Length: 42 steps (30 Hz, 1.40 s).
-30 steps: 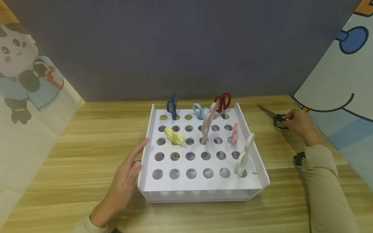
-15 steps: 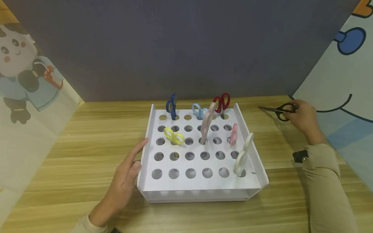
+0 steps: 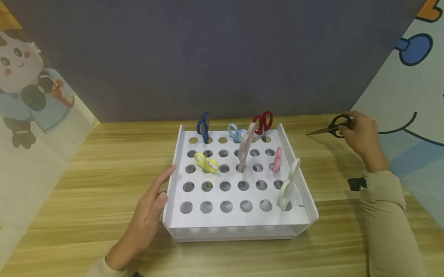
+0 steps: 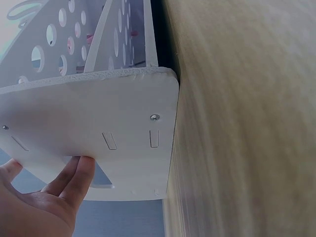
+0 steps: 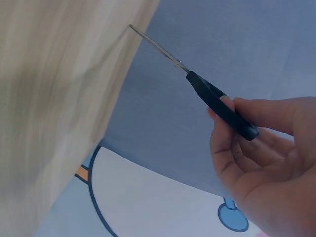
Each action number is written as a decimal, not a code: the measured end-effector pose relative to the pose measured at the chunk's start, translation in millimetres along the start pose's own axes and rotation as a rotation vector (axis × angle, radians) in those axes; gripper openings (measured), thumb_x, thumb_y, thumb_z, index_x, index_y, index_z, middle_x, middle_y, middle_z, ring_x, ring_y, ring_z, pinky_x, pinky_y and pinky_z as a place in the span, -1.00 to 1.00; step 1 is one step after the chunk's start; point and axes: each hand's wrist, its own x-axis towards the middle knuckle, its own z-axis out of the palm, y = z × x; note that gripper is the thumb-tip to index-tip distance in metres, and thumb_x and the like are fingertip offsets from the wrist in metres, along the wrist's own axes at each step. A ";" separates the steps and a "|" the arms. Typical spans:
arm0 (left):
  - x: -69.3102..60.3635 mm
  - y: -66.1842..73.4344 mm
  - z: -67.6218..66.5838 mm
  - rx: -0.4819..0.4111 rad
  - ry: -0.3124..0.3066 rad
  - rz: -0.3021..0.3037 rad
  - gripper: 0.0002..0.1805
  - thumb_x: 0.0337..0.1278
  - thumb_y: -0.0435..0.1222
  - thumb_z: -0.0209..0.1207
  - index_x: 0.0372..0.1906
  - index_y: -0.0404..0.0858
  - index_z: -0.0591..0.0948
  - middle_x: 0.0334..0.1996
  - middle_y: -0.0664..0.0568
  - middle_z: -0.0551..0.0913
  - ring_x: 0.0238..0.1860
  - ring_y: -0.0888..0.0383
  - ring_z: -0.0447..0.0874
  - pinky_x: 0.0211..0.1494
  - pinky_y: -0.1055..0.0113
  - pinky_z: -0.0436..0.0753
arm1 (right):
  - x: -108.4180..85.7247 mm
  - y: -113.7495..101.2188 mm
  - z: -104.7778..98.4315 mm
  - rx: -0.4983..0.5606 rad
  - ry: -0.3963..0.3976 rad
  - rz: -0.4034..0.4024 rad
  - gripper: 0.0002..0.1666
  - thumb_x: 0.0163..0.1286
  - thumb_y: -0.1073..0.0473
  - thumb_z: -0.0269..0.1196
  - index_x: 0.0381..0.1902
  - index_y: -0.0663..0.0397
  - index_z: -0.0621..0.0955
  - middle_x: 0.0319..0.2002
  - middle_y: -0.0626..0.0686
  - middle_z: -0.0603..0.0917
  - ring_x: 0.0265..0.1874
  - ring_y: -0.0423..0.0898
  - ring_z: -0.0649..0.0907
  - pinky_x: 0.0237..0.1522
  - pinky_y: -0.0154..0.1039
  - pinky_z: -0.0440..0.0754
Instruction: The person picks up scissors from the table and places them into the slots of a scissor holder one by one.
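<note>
My right hand (image 3: pixel 363 137) pinches black-handled scissors (image 3: pixel 332 128) by the finger loops, right of the rack. In the right wrist view, thumb and fingers close on the black handle (image 5: pixel 210 96); the blade tip touches or nearly touches the table. At the left side of a white perforated rack (image 3: pixel 216 197) rests my left hand (image 3: pixel 146 218), its index finger at the upper edge. The left wrist view has fingers (image 4: pixel 79 180) reaching into a cut-out in the side panel (image 4: pixel 131 170).
Several scissors stand handles up in the rack's holes: dark blue (image 3: pixel 204 131), light blue (image 3: pixel 237 135), red (image 3: pixel 259 126), yellow (image 3: pixel 205 166), pale pink (image 3: pixel 245 147), pink (image 3: pixel 277 161) and white (image 3: pixel 288 189). A grey wall (image 3: pixel 218 56) and printed side panels enclose the wooden table (image 3: pixel 78 178).
My right hand has moved toward the back of the table, raising the black scissors' handles and tilting the blades tip down. My left hand keeps its place on the rack.
</note>
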 end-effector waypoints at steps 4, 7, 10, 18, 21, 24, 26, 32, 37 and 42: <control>-0.2 0.0 0.1 0.004 0.003 0.003 -0.40 0.46 -0.44 -0.22 0.54 -0.10 0.22 0.37 -0.05 0.44 -0.01 0.14 0.67 -0.06 0.28 0.70 | 0.9 -7.0 -2.0 -0.009 0.035 -0.006 -0.51 0.38 0.41 0.20 0.24 0.46 0.49 -0.35 0.49 0.68 -0.73 -0.30 0.44 -0.02 0.40 0.43; -0.5 -0.1 0.1 0.009 0.005 0.005 -0.40 0.46 -0.44 -0.22 0.54 -0.10 0.22 0.38 -0.05 0.43 0.00 0.15 0.66 -0.06 0.29 0.69 | 0.3 -12.9 -3.7 -0.011 0.041 -0.003 -0.50 0.39 0.40 0.19 0.26 0.44 0.48 -0.30 0.52 0.67 -0.68 -0.16 0.52 0.01 0.39 0.44; -0.8 -0.6 0.2 0.008 0.006 0.010 -0.40 0.46 -0.44 -0.22 0.54 -0.11 0.22 0.37 -0.06 0.44 -0.03 0.15 0.68 -0.08 0.29 0.70 | -0.8 -19.0 -4.8 -0.013 0.049 -0.003 -0.50 0.40 0.39 0.18 0.28 0.42 0.47 -0.26 0.53 0.66 -0.57 0.17 0.63 0.03 0.40 0.44; -1.0 -0.9 -0.1 0.015 0.003 0.006 -0.40 0.46 -0.44 -0.22 0.54 -0.09 0.22 0.37 -0.05 0.44 0.01 0.15 0.66 -0.04 0.30 0.69 | -1.7 -32.7 -8.7 0.008 0.052 0.010 -0.49 0.44 0.35 0.16 0.32 0.37 0.46 -0.09 0.53 0.63 -0.16 0.45 0.66 -0.11 0.36 0.56; -0.8 -0.8 0.0 0.017 0.002 0.010 -0.40 0.46 -0.44 -0.22 0.54 -0.10 0.22 0.37 -0.05 0.44 0.01 0.15 0.66 -0.03 0.31 0.68 | -2.1 -36.9 -9.8 0.003 0.059 0.007 -0.49 0.44 0.33 0.17 0.31 0.36 0.46 -0.09 0.52 0.64 -0.21 0.43 0.67 -0.14 0.30 0.59; -0.6 -0.8 0.2 0.011 0.002 0.018 -0.40 0.46 -0.45 -0.22 0.54 -0.11 0.22 0.35 -0.07 0.46 -0.03 0.15 0.68 -0.07 0.30 0.69 | -1.9 -40.3 -11.1 -0.014 0.087 -0.007 -0.51 0.43 0.32 0.19 0.29 0.34 0.49 -0.14 0.49 0.67 -0.40 0.20 0.71 -0.24 0.15 0.61; -0.5 -0.7 0.2 0.011 0.003 0.021 -0.40 0.46 -0.45 -0.22 0.54 -0.12 0.22 0.34 -0.07 0.47 -0.05 0.15 0.69 -0.08 0.30 0.70 | -1.9 -43.3 -12.4 -0.014 0.110 -0.022 -0.52 0.42 0.33 0.21 0.27 0.34 0.51 -0.18 0.48 0.68 -0.56 -0.14 0.65 -0.25 0.07 0.56; -0.2 -0.3 0.0 0.021 0.007 0.017 -0.40 0.46 -0.45 -0.22 0.54 -0.11 0.23 0.39 -0.04 0.42 0.02 0.15 0.66 -0.03 0.33 0.68 | -3.0 -54.8 -16.8 -0.002 0.152 -0.046 -0.53 0.40 0.32 0.24 0.24 0.31 0.54 -0.13 0.45 0.69 -0.65 -0.69 0.28 -0.27 -0.09 0.47; -0.4 0.0 -0.5 0.022 0.008 0.014 -0.40 0.46 -0.45 -0.21 0.54 -0.11 0.23 0.38 -0.04 0.43 -0.02 0.16 0.67 -0.06 0.33 0.68 | -4.6 -65.6 -21.1 -0.004 0.177 -0.042 -0.53 0.39 0.31 0.25 0.25 0.26 0.56 -0.05 0.41 0.68 -0.57 -0.67 0.35 -0.36 -0.50 0.37; -0.3 -0.1 -0.9 0.020 0.005 0.012 -0.40 0.46 -0.45 -0.21 0.54 -0.11 0.23 0.37 -0.04 0.44 -0.04 0.16 0.68 -0.07 0.32 0.69 | -6.6 -76.0 -24.9 0.003 0.211 -0.062 -0.55 0.37 0.32 0.27 0.22 0.23 0.58 -0.05 0.39 0.69 -0.41 -0.07 0.67 -0.40 -0.70 0.24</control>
